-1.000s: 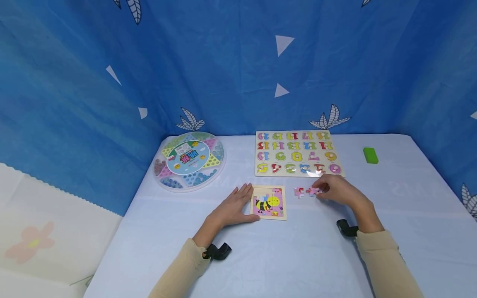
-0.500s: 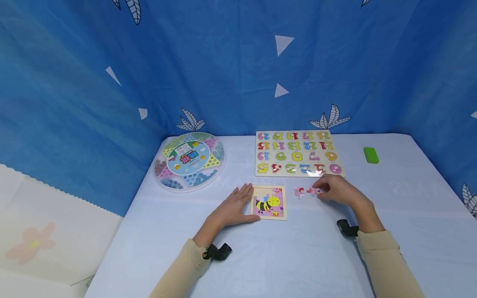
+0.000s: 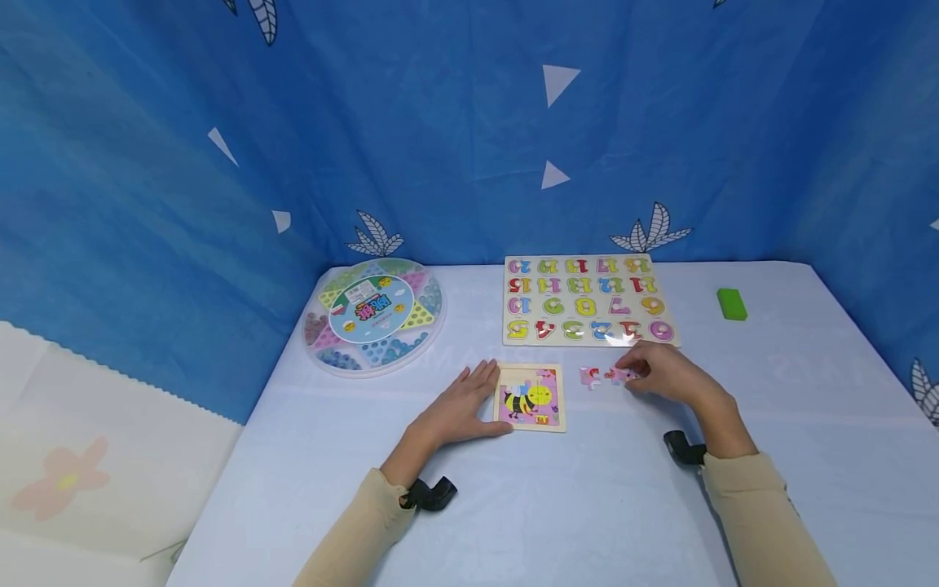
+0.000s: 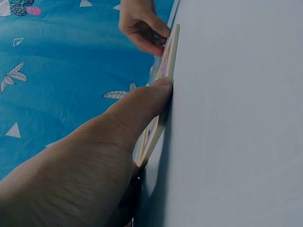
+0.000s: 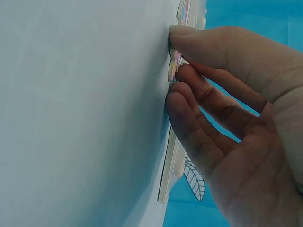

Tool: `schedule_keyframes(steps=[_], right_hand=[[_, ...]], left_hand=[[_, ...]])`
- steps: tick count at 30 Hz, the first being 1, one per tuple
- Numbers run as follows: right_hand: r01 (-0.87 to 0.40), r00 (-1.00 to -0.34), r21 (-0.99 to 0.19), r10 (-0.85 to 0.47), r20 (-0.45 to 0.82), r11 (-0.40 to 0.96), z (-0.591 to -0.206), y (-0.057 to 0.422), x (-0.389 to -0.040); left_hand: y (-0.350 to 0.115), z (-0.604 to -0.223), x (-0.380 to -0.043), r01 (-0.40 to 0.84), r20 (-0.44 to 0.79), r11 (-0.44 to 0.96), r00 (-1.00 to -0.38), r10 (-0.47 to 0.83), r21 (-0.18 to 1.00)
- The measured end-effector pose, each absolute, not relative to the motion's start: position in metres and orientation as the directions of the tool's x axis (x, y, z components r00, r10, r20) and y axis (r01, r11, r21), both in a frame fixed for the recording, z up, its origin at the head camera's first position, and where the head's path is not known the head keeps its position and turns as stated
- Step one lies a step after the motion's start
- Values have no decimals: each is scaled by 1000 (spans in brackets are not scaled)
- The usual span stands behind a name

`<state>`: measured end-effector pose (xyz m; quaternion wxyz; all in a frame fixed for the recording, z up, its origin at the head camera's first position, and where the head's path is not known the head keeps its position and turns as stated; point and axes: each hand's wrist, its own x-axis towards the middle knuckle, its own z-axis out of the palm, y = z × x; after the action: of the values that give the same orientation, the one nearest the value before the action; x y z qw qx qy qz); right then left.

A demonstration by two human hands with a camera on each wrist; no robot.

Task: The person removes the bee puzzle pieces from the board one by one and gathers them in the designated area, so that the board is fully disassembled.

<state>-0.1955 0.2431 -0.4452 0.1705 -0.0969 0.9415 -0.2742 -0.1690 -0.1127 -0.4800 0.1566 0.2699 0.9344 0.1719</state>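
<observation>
In the head view a square wooden bee jigsaw puzzle lies on the table, with a bare patch of tray at its upper left. My left hand rests along its left side, fingers spread and fairly straight. The left wrist view shows the thumb against the frame's edge. To the right of the puzzle lie two pink pieces side by side. The left puzzle piece lies free. My right hand pinches the right puzzle piece at the table surface, partly covering it. In the right wrist view, thumb and fingers surround that piece.
Behind the hands stands a number puzzle board, close to my right fingers. A round game box with coloured beads lies at the back left. A green block sits at the back right. Blue cloth walls off the table's back.
Both hands stay nearly where they were. The pieces and the bee puzzle show no clear movement; the head view shifts very slightly.
</observation>
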Motion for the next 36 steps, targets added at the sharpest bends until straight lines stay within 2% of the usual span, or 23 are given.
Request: schedule_keyframes(steps=[11,36], right_hand=[[-48,-925,-547,-245,-292,836,-444,243,-195],[-82,-937,-591,-265,-229,802,-443,234,-189]], left_hand=[[-112,-480,-168,452,-192,795,-808,557,404],[-112,-479,-166,460,-184,789,-805,564,407]])
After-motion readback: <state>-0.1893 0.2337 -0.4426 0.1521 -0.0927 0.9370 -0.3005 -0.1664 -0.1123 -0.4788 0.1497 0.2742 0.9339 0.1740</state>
